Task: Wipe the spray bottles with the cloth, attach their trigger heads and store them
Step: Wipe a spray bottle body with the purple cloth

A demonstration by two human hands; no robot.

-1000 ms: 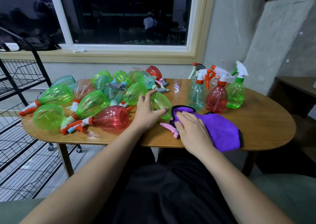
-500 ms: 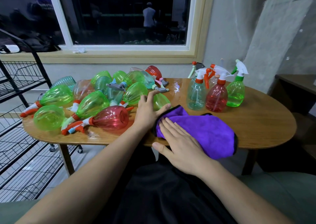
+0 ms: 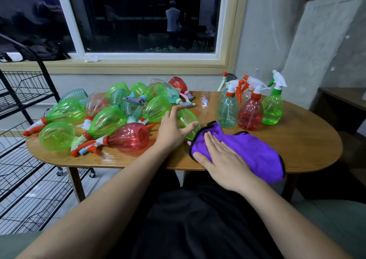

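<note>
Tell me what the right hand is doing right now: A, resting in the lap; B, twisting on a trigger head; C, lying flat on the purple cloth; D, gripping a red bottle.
C: the right hand lies flat, fingers straight, on the purple cloth spread on the table.

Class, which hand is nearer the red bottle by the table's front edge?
Left. The left hand, gripping a green bottle, is just right of the red bottle; the right hand presses the cloth farther right.
</note>
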